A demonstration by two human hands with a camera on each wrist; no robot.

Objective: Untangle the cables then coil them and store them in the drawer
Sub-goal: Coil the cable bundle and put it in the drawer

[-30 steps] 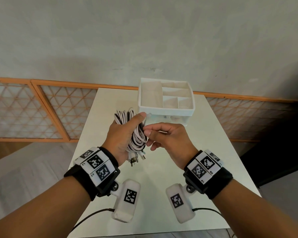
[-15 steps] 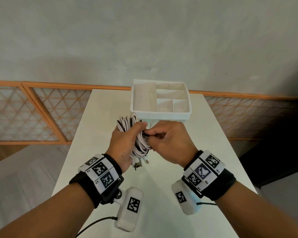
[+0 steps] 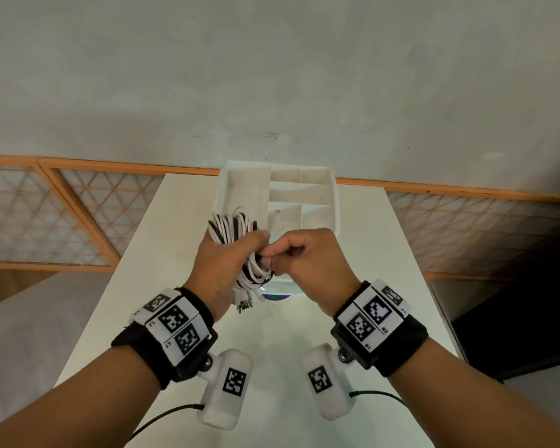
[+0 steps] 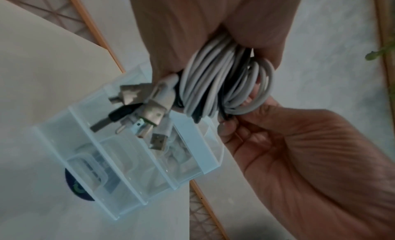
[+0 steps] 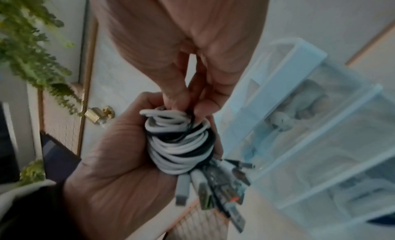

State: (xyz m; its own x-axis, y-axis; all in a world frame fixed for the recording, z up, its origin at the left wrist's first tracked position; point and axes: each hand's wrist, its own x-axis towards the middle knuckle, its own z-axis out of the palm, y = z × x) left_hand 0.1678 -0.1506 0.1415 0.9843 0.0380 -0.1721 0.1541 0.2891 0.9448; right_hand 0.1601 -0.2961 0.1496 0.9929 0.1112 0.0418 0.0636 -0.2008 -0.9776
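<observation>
A coiled bundle of white and black cables is gripped in my left hand, held above the white table. Several plugs hang out of the bundle's lower end. My right hand pinches a black strand at the side of the coil with thumb and fingertips. Just behind the hands stands the white drawer unit, with an open divided tray on top and translucent drawers below.
The white table drops off at its left and right sides. An orange-framed lattice rail runs behind it below a grey wall. A dark round sticker lies under the drawer unit's front. Green plants show in the right wrist view.
Both hands have lifted and moved forward toward the drawer unit. My right hand has closed from a loose touch into a pinch on a strand of the bundle.
</observation>
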